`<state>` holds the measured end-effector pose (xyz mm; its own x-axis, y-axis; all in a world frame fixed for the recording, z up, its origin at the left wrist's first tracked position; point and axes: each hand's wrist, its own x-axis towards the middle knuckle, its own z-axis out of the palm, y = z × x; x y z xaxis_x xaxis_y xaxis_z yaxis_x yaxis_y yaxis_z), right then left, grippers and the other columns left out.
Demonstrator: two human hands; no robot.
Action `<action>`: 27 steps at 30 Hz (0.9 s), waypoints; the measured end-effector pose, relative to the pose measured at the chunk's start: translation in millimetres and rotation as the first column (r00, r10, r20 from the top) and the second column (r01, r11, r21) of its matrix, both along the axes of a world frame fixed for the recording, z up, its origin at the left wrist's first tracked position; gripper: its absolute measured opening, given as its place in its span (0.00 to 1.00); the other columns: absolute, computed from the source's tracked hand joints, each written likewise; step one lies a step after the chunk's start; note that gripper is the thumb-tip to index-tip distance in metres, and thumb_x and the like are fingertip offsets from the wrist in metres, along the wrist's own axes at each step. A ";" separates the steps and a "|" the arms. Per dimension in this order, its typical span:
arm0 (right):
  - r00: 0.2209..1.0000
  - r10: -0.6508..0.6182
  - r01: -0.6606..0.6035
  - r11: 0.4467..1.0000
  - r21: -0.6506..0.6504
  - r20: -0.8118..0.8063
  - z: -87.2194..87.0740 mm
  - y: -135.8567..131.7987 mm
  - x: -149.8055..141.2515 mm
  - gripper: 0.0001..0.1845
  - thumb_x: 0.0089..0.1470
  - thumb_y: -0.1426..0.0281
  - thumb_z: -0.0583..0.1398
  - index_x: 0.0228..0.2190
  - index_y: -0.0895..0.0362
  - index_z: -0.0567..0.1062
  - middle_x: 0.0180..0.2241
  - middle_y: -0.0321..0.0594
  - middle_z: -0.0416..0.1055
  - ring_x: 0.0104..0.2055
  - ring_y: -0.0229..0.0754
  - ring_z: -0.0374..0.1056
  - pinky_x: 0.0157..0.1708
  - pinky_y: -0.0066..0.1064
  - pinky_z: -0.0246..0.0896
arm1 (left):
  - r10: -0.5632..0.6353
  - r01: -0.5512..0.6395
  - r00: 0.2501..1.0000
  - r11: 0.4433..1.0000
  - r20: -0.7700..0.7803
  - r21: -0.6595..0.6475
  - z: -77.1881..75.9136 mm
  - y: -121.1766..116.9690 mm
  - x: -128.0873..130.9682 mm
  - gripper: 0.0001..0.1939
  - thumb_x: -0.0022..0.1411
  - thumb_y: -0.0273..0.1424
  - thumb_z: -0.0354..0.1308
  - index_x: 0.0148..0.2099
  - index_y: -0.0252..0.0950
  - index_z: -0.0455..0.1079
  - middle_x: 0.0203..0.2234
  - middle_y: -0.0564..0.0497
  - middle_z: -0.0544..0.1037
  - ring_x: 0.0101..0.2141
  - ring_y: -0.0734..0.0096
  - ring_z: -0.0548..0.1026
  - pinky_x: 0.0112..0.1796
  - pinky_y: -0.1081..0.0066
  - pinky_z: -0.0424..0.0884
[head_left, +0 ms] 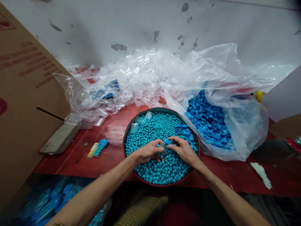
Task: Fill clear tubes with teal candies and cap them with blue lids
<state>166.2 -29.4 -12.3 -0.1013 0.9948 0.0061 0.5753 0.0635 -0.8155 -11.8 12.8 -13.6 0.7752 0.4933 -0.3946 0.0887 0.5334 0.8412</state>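
Over a round basin of small turquoise balls, my two hands come together. My left hand is closed around a small clear plastic container, partly hidden by the fingers. A blue plastic cap is pinched in my right hand, close to the container's top; whether they touch I cannot tell. Several blue caps lie on the balls at the basin's right side. A few clear containers rest on the balls at the back left.
Clear containers are heaped along the wall. An open plastic bag of blue caps stands right of the basin. Left lie a filled, blue-capped container, a grey block and a cardboard box. Blue-capped items sit below the table edge.
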 end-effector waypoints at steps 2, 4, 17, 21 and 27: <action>0.996 0.026 -0.033 0.997 0.075 0.089 4.9 -4.3 -0.6 0.15 0.51 0.67 0.54 0.42 0.56 0.70 0.33 0.40 0.70 0.36 0.41 0.63 0.39 0.34 0.56 | 0.039 -0.039 0.999 0.999 0.013 -0.022 0.0 -1.4 0.5 0.15 0.50 0.36 0.56 0.38 0.35 0.57 0.29 0.50 0.70 0.22 0.75 0.70 0.19 0.79 0.61; 0.993 0.056 -0.067 0.992 0.104 0.109 8.9 -7.7 -1.8 0.16 0.53 0.68 0.51 0.43 0.55 0.69 0.35 0.41 0.70 0.37 0.41 0.63 0.41 0.35 0.56 | 0.089 -0.089 0.996 0.996 0.016 -0.017 1.1 -4.0 1.2 0.15 0.50 0.36 0.56 0.38 0.34 0.58 0.29 0.50 0.70 0.21 0.76 0.70 0.18 0.80 0.59; 0.998 -0.026 0.030 0.996 0.085 -0.052 15.2 -10.7 -5.6 0.11 0.50 0.68 0.55 0.35 0.53 0.75 0.28 0.37 0.72 0.31 0.38 0.64 0.35 0.31 0.58 | 0.357 -0.358 0.934 0.932 0.031 0.049 8.3 -25.9 8.8 0.25 0.51 0.34 0.56 0.51 0.36 0.56 0.28 0.53 0.68 0.17 0.80 0.69 0.13 0.82 0.57; 0.991 -0.037 0.040 0.999 0.024 -0.128 13.1 -8.7 -7.0 0.12 0.50 0.66 0.54 0.34 0.53 0.75 0.29 0.37 0.73 0.32 0.39 0.65 0.36 0.31 0.58 | 0.349 -0.342 0.930 0.937 0.118 -0.079 12.7 -25.8 7.4 0.29 0.53 0.36 0.54 0.55 0.35 0.49 0.27 0.51 0.69 0.17 0.79 0.68 0.13 0.81 0.57; 0.998 -0.016 0.022 0.995 0.100 -0.058 18.1 -12.3 -8.3 0.12 0.51 0.67 0.54 0.36 0.53 0.75 0.28 0.37 0.72 0.31 0.39 0.64 0.36 0.32 0.58 | 0.298 -0.262 0.934 0.946 0.197 -0.192 16.5 -24.4 -1.8 0.30 0.54 0.35 0.54 0.55 0.36 0.47 0.33 0.47 0.69 0.23 0.77 0.70 0.18 0.80 0.61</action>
<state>157.9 -41.7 5.8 -0.0787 0.9907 0.1113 0.5302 0.1361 -0.8369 -13.6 -11.6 3.0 0.6909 0.6474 -0.3217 -0.2613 0.6385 0.7239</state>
